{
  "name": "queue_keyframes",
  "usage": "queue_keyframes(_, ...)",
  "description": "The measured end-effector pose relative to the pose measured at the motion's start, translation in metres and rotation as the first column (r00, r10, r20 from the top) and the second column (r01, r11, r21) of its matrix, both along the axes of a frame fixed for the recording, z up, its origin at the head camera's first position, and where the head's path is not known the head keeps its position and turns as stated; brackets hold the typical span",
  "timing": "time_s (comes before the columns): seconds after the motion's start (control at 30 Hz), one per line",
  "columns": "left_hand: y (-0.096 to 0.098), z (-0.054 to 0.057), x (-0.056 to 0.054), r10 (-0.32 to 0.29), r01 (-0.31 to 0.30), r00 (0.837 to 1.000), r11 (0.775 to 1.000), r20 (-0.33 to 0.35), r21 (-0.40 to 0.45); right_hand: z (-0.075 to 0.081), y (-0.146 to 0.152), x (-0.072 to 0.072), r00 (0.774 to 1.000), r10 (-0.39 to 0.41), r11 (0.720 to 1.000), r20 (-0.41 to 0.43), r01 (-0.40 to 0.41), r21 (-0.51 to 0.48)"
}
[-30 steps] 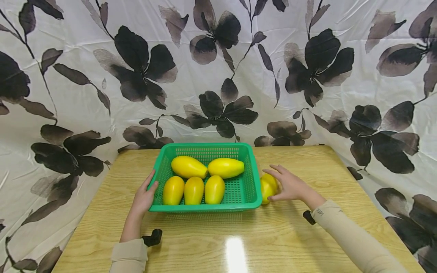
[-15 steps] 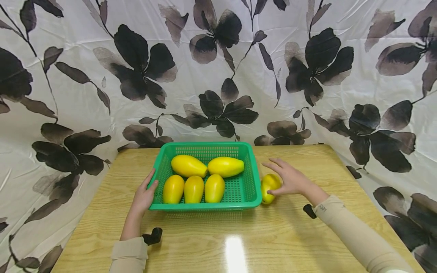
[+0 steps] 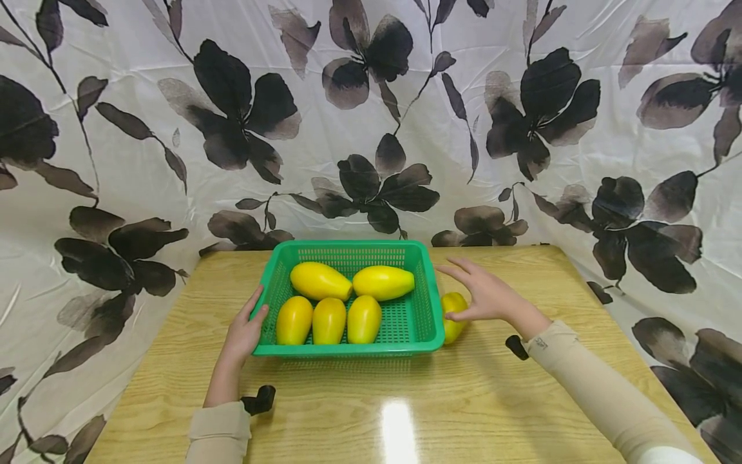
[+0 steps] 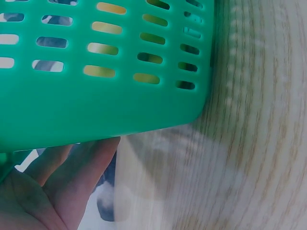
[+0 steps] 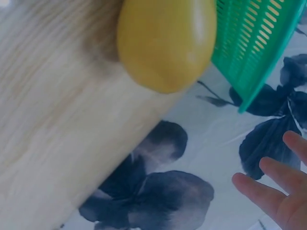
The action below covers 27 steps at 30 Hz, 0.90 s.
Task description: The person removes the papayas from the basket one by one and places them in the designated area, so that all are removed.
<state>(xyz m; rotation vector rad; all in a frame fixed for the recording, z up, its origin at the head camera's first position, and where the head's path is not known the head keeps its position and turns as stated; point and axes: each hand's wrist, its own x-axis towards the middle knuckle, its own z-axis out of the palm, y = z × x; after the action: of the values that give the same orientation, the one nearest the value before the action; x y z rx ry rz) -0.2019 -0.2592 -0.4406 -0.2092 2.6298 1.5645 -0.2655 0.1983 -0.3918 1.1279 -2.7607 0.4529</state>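
A green plastic basket (image 3: 406,322) with slotted walls stands on the table, holding several yellow mango-like fruits (image 3: 329,321). My left hand (image 3: 243,332) grips its left side, thumb at the rim; in the left wrist view the fingers (image 4: 88,167) lie against the outer wall, partly hidden by it. Just outside the basket's right wall rests one more yellow fruit (image 3: 454,317), seen larger in the right wrist view (image 5: 167,43). Above it hovers my right hand (image 3: 487,293), fingers spread and thumb in front of the fruit; whether they touch cannot be told.
The wooden table (image 3: 324,412) reaches back to a white cloth (image 3: 452,161) with dark flowers. Two longer yellow fruits (image 3: 384,283) lie along the basket's back. Black wrist mounts (image 3: 259,400) jut from both sleeves.
My right hand has shifted slightly back and left over the outside fruit. That fruit rolled a little right, then back against the basket. My left hand stays on the basket.
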Motion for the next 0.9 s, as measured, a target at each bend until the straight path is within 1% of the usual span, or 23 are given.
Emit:
queue_keyframes(0.1, 0.0, 0.0, -0.001, 0.0, 0.0, 1.0, 1.0, -0.002, 0.001, 0.002, -0.004, -0.002, 1.0, 0.005, 1.0, -0.011, -0.004, 0.007)
queue_keyframes(0.3, 0.0, 0.0, -0.001, 0.002, -0.002, 1.0, 1.0, 0.009, -0.001, 0.003, -0.011, -0.002, 1.0, 0.011, 1.0, 0.014, -0.011, 0.015)
queue_keyframes(0.53, 0.001, 0.0, 0.0, 0.004, -0.004, 1.0, 1.0, 0.007, 0.005, 0.007, -0.022, -0.005, 0.998, 0.051, 0.999, -0.038, -0.05, 0.016)
queue_keyframes(0.9, 0.002, 0.0, 0.001, 0.011, -0.011, 1.0, 1.0, 0.001, 0.015, 0.008, -0.045, -0.015, 0.995, 0.089, 0.995, -0.051, -0.087, 0.04)
